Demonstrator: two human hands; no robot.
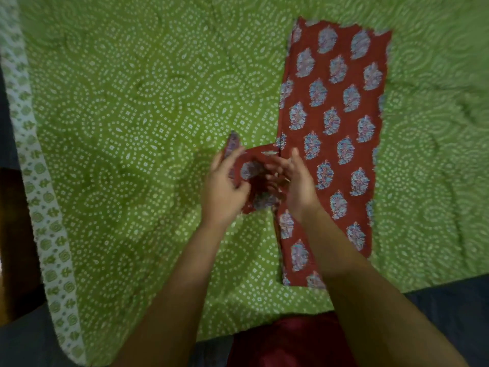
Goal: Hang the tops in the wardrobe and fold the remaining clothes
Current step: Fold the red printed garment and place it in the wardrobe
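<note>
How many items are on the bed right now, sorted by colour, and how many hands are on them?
Red printed garment: 1
Green dotted bedspread: 1
Hands on the garment's sleeve: 2, left hand and right hand
Total: 2 fabric items, 2 hands

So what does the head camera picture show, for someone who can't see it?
Two bare hands, left hand and right hand, gather the sleeve of a rust-red printed top. It lies flat, folded into a long strip, on a green dotted bedspread.

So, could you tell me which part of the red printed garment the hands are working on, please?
The short sleeve sticking out to the left over the green bedspread. The left hand and right hand hold it, while the long folded body lies flat and untouched.
</note>
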